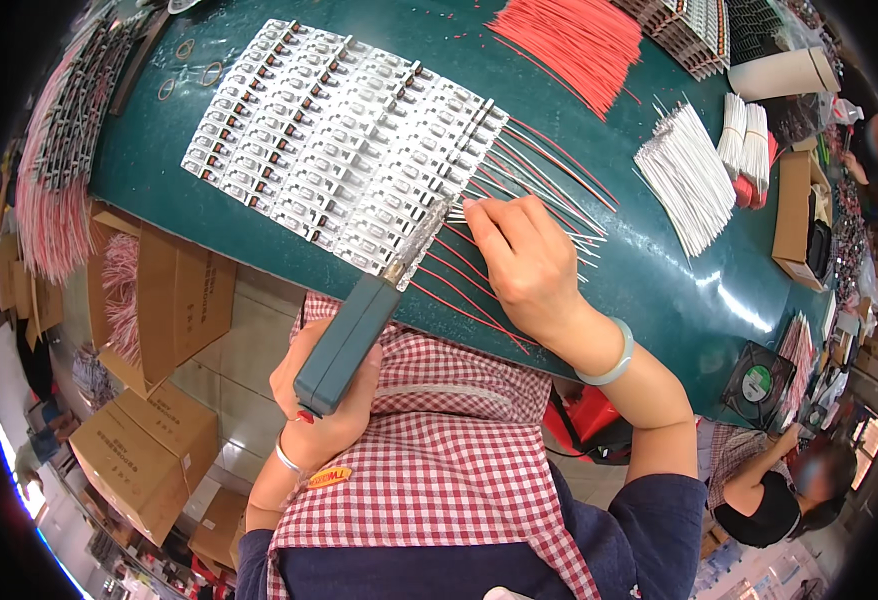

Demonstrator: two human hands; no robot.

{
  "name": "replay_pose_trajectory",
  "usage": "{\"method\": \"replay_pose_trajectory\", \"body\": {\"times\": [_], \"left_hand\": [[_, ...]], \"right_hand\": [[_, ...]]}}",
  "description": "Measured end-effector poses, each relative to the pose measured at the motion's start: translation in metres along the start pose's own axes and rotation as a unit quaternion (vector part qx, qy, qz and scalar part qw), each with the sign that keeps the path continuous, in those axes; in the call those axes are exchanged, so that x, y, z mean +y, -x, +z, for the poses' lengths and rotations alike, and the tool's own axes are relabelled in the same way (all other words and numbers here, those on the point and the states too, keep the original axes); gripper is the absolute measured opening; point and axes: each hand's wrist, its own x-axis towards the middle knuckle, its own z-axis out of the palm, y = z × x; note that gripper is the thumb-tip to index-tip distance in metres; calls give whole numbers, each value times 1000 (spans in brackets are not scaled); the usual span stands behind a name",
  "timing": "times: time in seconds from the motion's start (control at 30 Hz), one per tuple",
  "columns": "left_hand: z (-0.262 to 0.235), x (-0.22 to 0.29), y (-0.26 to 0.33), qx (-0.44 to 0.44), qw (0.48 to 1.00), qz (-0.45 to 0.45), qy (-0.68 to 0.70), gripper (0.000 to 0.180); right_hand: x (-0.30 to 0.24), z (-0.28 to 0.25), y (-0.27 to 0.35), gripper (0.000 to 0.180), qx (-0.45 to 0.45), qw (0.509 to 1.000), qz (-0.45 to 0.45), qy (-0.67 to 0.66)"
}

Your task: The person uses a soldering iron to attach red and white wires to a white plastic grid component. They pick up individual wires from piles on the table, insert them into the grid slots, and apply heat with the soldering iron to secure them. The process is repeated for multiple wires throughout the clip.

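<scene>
My left hand is wrapped round the dark green, boxy handle of a tool that looks like a soldering gun. Its metal end reaches up over the right edge of a panel of small white circuit boards. Thumb and index finger of my right hand pinch together at that edge, near the tool's tip, on what looks like a white wire; the fingers partly hide it. Red wires and white wires fan out to the right from the panel's edge, some passing under my right hand.
The green tabletop holds a pile of red wires, a pile of white wires, bundled white wires and a small fan. Wired boards hang at the left, above cardboard boxes. Another person sits at right.
</scene>
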Motion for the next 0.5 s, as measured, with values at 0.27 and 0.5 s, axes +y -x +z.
{"method": "replay_pose_trajectory", "body": {"times": [0.27, 0.5], "left_hand": [[1, -4, 0, -10, 1000, -10, 18, 26], [2, -6, 0, 11, 1000, 21, -1, 24]], "right_hand": [[0, 0, -1, 29, -16, 999, -18, 23], [-1, 1, -1, 27, -16, 999, -21, 34]]}}
